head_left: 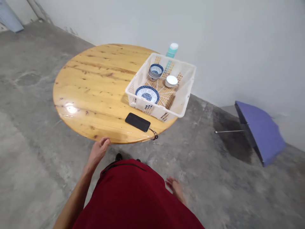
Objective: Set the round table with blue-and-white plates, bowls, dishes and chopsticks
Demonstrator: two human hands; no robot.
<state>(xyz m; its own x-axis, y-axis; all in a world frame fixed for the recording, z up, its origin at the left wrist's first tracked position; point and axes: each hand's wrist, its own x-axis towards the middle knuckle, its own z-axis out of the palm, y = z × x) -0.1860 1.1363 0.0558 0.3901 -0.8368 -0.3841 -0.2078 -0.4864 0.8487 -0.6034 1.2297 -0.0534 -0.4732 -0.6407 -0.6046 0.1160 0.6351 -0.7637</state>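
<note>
My left hand (98, 152) is at the near edge of a round wooden table (95, 86), its fingers loosely bent and slightly apart, with nothing visible in them. Whether the fingertips touch the table edge I cannot tell. Low beside my red top, my right hand (175, 187) is smeared by motion; its fingers look stretched out and hold nothing. On the table a white plastic basket (188, 92) contains stacked blue-and-white bowls (156, 72), a patterned plate (147, 94), small white dishes (171, 81) and chopsticks (170, 101). A black phone (137, 122) lies in front of the basket.
Behind the basket stands a teal bottle with a white cap (172, 49). A strap with a ring (155, 135) hangs from the phone over the table edge. To the right, an open purple umbrella (260, 130) rests on the concrete floor by the white wall (226, 47).
</note>
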